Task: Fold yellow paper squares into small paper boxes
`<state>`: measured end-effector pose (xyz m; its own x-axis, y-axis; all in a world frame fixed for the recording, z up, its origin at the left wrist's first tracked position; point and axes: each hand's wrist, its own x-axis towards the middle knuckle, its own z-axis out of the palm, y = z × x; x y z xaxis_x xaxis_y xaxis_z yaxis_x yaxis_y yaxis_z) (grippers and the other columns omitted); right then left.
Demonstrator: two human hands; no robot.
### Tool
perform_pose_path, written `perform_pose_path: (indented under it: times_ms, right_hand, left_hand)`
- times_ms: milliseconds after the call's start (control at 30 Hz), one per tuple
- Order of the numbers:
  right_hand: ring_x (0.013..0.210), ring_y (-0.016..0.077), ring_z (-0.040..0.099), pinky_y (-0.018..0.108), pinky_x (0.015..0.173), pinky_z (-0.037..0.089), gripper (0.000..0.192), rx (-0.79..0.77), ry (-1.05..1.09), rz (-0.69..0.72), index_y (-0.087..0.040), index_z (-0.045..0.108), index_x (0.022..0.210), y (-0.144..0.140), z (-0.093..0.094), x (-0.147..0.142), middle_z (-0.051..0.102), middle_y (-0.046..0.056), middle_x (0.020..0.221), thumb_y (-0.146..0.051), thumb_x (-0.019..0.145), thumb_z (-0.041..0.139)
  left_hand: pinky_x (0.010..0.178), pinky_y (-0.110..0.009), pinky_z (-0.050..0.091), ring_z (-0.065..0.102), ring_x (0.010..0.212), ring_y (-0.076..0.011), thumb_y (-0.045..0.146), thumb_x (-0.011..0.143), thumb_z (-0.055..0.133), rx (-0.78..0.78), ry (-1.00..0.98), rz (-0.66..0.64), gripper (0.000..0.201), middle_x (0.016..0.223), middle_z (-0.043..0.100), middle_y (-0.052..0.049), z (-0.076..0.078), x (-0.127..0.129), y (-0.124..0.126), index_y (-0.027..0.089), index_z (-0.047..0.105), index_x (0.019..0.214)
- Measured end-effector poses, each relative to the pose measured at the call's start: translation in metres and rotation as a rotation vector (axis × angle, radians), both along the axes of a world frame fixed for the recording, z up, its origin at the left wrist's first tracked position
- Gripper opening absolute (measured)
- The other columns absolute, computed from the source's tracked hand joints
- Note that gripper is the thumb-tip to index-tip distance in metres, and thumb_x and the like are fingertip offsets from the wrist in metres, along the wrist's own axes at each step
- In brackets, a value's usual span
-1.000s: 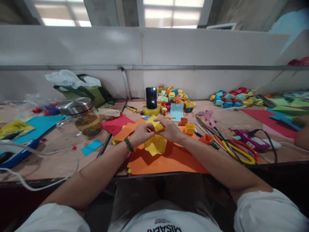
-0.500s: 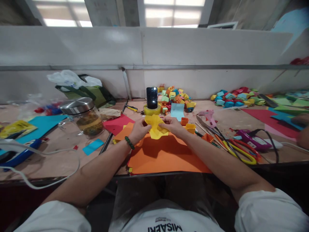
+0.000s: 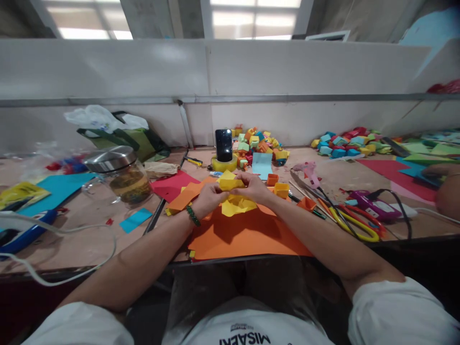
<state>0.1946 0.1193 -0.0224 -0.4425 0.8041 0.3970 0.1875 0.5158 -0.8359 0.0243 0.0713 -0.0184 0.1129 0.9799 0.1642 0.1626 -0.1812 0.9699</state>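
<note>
Both my hands hold a partly folded piece of yellow paper (image 3: 235, 203) above a large orange sheet (image 3: 244, 235) at the table's near edge. My left hand (image 3: 209, 197), with a green bead bracelet on the wrist, pinches the paper's left side. My right hand (image 3: 254, 187) grips its upper right part, fingers curled over the top fold. The paper's lower part hangs crumpled below my fingers. Small folded orange and yellow paper boxes (image 3: 281, 190) sit just right of my right hand.
A phone (image 3: 224, 144) stands on a yellow tape roll behind my hands, before a pile of coloured paper boxes (image 3: 257, 143). A lidded glass jar (image 3: 122, 175) stands left. Scissors (image 3: 354, 225) and a purple glue gun (image 3: 373, 208) lie right. Another person's arm (image 3: 445, 194) shows far right.
A second ago the paper hung low under my hands; I raised and spread it in front of the phone, and now it is lowered again with the top folded over between my fingers.
</note>
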Motion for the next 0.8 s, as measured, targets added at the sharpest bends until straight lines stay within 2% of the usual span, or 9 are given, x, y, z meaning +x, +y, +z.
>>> perform_pose_path:
  times_ms: [100,200,333,433,600,700,800]
  right_hand:
    - [0.068,0.0137,0.054,0.023,0.059,0.043,0.017,0.081,-0.028,-0.017,-0.018,0.059,0.065,0.000,0.002,0.001,0.056,-0.002,0.068,-0.032,0.063,0.069]
    - [0.071,0.0150,0.056,0.025,0.063,0.045,0.017,0.111,-0.028,-0.046,-0.018,0.061,0.069,0.000,0.003,0.003,0.059,0.000,0.073,-0.032,0.064,0.070]
    - [0.065,0.0150,0.058,0.026,0.058,0.046,0.027,-0.091,0.024,0.008,-0.019,0.061,0.080,0.002,0.003,0.008,0.061,-0.001,0.071,-0.037,0.064,0.072]
    - [0.053,0.0109,0.050,0.023,0.050,0.040,0.027,-0.188,0.075,0.026,-0.018,0.059,0.076,0.003,0.007,0.011,0.055,-0.004,0.059,-0.039,0.063,0.071]
    - [0.049,0.0074,0.038,0.023,0.047,0.030,0.025,-0.086,0.096,0.037,-0.017,0.059,0.068,0.000,0.014,0.011,0.049,-0.004,0.055,-0.041,0.065,0.066]
    - [0.050,0.0077,0.038,0.024,0.049,0.030,0.022,0.017,0.074,-0.007,-0.017,0.061,0.069,-0.003,0.012,0.008,0.050,-0.003,0.059,-0.039,0.067,0.064]
    - [0.052,0.0088,0.042,0.024,0.051,0.033,0.015,0.156,0.015,-0.059,-0.018,0.062,0.076,-0.009,0.009,0.006,0.049,-0.004,0.058,-0.031,0.069,0.060]
  left_hand:
    - [0.052,-0.021,0.044,0.055,0.053,-0.0111,0.023,0.054,0.067,-0.027,0.014,0.024,0.014,0.056,0.065,0.001,0.001,-0.001,0.000,0.014,0.071,0.063]
    - [0.051,-0.021,0.045,0.056,0.053,-0.0120,0.028,0.058,0.071,-0.035,0.041,0.027,0.016,0.057,0.066,-0.001,0.002,-0.004,0.001,0.013,0.072,0.065]
    - [0.053,-0.024,0.049,0.059,0.056,-0.0141,0.035,0.061,0.074,0.044,0.025,0.122,0.023,0.060,0.068,-0.002,0.001,-0.009,0.005,0.013,0.071,0.068]
    - [0.055,-0.025,0.051,0.060,0.058,-0.0143,0.036,0.063,0.072,0.075,0.004,0.185,0.024,0.059,0.065,-0.001,-0.001,-0.014,0.010,0.012,0.069,0.067]
    - [0.057,-0.026,0.052,0.061,0.058,-0.0141,0.035,0.066,0.069,0.087,-0.009,0.183,0.025,0.066,0.068,-0.003,-0.004,-0.017,0.013,0.012,0.070,0.077]
    - [0.055,-0.024,0.050,0.061,0.059,-0.0141,0.032,0.067,0.067,0.140,0.025,0.166,0.022,0.070,0.070,-0.004,-0.004,-0.014,0.010,0.013,0.071,0.078]
    - [0.055,-0.023,0.048,0.059,0.061,-0.0136,0.027,0.070,0.062,0.260,0.135,0.147,0.017,0.069,0.070,-0.003,-0.002,-0.011,0.007,0.014,0.072,0.075]
